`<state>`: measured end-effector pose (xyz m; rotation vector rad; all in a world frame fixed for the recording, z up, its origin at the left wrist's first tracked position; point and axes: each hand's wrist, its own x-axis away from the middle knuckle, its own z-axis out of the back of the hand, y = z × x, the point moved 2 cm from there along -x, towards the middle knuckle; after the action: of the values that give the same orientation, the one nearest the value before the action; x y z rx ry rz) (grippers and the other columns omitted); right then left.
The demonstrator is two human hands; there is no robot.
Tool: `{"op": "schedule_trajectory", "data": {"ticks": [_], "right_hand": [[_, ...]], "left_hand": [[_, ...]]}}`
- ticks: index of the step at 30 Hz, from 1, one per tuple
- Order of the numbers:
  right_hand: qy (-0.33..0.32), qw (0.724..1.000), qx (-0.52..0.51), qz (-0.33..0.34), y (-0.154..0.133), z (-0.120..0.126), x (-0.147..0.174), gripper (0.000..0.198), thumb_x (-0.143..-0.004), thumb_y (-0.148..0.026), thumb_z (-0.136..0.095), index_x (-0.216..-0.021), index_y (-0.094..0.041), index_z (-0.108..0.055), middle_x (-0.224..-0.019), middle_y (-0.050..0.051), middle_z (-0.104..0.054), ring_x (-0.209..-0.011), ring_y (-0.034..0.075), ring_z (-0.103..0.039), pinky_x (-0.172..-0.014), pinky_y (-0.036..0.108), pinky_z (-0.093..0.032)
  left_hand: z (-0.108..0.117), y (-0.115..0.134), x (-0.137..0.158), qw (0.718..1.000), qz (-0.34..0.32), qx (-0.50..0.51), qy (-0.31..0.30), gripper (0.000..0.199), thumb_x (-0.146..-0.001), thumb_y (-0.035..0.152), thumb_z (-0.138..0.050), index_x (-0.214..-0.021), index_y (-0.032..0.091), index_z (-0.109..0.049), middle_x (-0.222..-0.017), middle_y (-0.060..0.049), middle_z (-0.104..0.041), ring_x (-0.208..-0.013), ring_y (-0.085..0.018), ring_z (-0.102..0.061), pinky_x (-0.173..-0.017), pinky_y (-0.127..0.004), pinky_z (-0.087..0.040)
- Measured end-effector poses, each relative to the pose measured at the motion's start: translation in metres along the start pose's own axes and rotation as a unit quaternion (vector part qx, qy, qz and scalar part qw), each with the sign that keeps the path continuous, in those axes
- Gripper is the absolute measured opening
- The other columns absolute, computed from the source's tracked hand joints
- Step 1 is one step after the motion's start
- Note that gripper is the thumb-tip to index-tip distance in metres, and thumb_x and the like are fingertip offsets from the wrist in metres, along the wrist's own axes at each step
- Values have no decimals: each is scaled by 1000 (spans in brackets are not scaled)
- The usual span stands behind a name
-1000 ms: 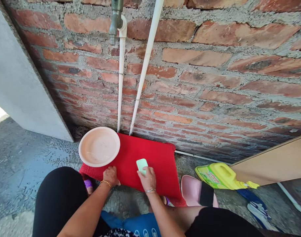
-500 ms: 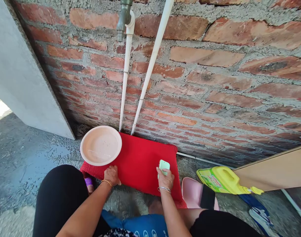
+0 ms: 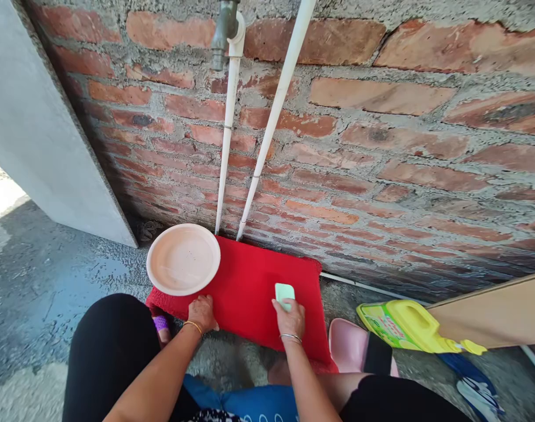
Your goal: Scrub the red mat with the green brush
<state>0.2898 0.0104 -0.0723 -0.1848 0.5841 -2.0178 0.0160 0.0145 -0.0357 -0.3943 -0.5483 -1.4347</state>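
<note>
Rough brick wall rises behind a red mat, which lies spread out near the wall's foot. Towards the mat's right end is a pale green block, its far part showing clear of the fingers. Clamped round its near part is the right hand, thumb on the left side; a silver bangle circles that wrist. The left hand rests on the mat's near edge; whether its fingers grip the cloth, I cannot tell. It wears a yellow bangle.

Just beyond the left hand, a pale pink basin sits upright over the mat's left end. Right of the mat, near its corner, is a pink pan with a black part beside it. Farther right a yellow jug lies tilted by a tan board, and a blue and white shoe is near it. Two white pipes run down the bricks, one topped by a tap. At far left a grey slab leans over wet floor.
</note>
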Motion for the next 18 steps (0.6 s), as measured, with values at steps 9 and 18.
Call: {"op": "schedule_trajectory", "data": {"ticks": [9, 18], "right_hand": [[-72, 991, 48, 102, -36, -18, 26, 25, -73, -44, -63, -84, -21, -65, -88, 6, -57, -76, 19, -52, -66, 28, -36], [-54, 993, 73, 73, -21, -4, 9, 21, -71, -40, -67, -81, -22, -66, -84, 4, -55, -72, 16, -50, -65, 27, -34]], "left_hand": [[1, 0, 1, 1000, -4, -1, 3, 81, -45, 42, -85, -113, 15, -52, -110, -16, -59, -101, -29, -61, -83, -35, -48], [0, 1, -1, 1000, -3, -10, 3, 80, -44, 43, -85, -112, 16, -52, -109, -14, -60, -100, -27, -62, -83, -33, -48]]}}
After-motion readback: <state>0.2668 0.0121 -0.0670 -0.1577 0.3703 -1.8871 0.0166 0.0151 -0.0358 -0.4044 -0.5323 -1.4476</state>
